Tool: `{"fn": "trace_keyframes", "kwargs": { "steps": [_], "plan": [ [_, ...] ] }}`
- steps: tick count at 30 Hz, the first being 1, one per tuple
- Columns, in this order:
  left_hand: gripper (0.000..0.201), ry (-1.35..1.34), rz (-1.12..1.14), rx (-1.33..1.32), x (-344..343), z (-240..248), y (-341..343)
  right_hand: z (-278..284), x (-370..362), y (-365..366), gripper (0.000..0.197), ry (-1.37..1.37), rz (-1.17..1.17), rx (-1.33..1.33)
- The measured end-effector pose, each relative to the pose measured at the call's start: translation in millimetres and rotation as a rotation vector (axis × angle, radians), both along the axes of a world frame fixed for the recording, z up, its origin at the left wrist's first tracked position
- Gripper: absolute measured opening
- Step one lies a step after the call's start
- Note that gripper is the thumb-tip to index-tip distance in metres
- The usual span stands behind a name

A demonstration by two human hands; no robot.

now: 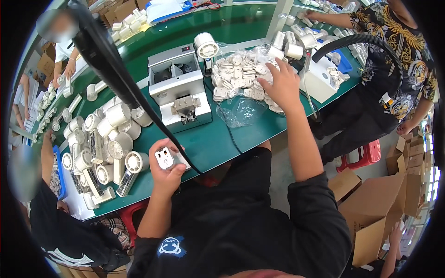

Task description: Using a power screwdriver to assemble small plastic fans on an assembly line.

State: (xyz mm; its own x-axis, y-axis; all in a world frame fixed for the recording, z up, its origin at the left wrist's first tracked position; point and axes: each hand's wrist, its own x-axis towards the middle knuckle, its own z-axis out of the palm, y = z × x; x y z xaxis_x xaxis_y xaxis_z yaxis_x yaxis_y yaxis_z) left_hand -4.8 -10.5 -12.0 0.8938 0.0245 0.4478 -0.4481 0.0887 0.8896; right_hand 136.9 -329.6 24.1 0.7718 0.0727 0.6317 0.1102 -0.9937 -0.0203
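Note:
My left hand (166,169) is closed around a white plastic appliance body at the table's near edge. Its end face (164,158), with dark openings, points up towards me. My right hand (282,85) reaches over a pile of small white plastic covers (238,69) with its fingers apart. The fingertips are close to the pile's right side, and nothing shows between them. To the left lies a heap of white appliance bodies (118,146), with round grilled heads and handles; some handles show exposed insides.
A silver box-shaped machine (178,85) stands mid-table, with one appliance body (205,45) behind it. A clear plastic bag (241,112) lies by the covers. A black flexible arm (116,69) crosses the view. A white box (320,78) stands right. Other people work on both sides.

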Motion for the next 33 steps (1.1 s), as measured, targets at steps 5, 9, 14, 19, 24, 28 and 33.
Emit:
{"fn": "trace_keyframes", "kwargs": {
  "steps": [5,9,14,19,24,28,33],
  "plan": [
    [0.065,-0.015,0.033,-0.031,-1,0,0,-46,-4,-14,0.042,0.013,-0.021,0.147],
    [0.064,-0.007,0.051,0.005,-1,-1,-3,-47,-6,-1,0.032,0.054,0.093,0.366],
    [0.060,-0.001,-0.021,-0.011,7,1,-7,-63,-6,36,0.028,-0.031,0.228,0.509],
    [0.058,-0.024,-0.055,-0.009,3,1,1,-44,-18,-1,0.031,0.031,0.055,0.688],
    [0.059,-0.048,-0.049,-0.088,2,0,-2,-62,-27,-37,0.025,0.120,-0.039,0.745],
    [0.059,-0.075,-0.044,-0.010,5,2,1,-34,-43,-7,0.028,-0.191,0.058,0.547],
    [0.069,-0.094,-0.025,-0.006,5,1,2,-44,-94,19,0.033,-0.100,0.311,0.272]
  ]
}}
